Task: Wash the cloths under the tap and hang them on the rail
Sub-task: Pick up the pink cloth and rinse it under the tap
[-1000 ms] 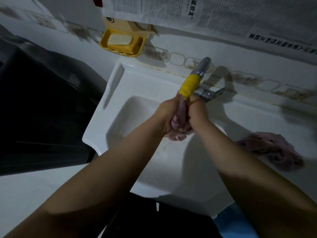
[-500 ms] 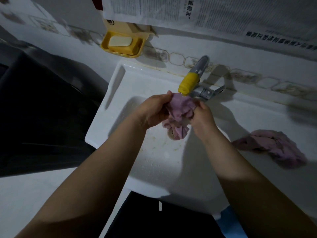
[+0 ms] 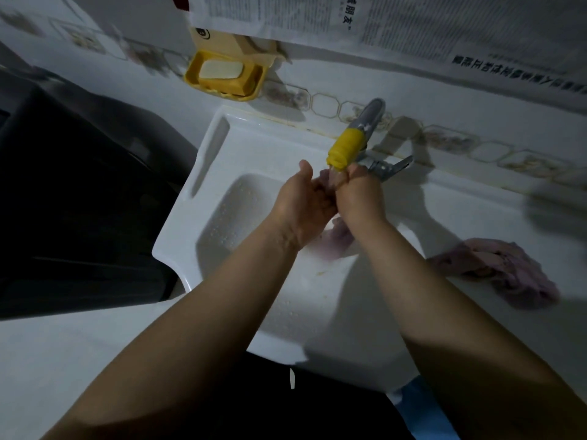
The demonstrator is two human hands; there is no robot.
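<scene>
- Pink cloth [image 3: 340, 238] bunched between both hands directly under the yellow tap nozzle [image 3: 343, 149], a fold showing at the fingertips and a tail hanging below the wrists into the sink [image 3: 203, 239].
- Left hand [image 3: 303, 206] and right hand [image 3: 359, 193] pressed together, both closed around the cloth, equally near it.
- Long axis roughly vertical, from nozzle down toward the basin.
- Second pink cloth [image 3: 498, 271] heaped well apart to the right, on the white table [image 3: 476, 211], nearer the right hand.
- Soap dish [image 3: 224, 74] on the tiled wall, newspaper [image 3: 397, 23] above; no rail in view; dim room.
</scene>
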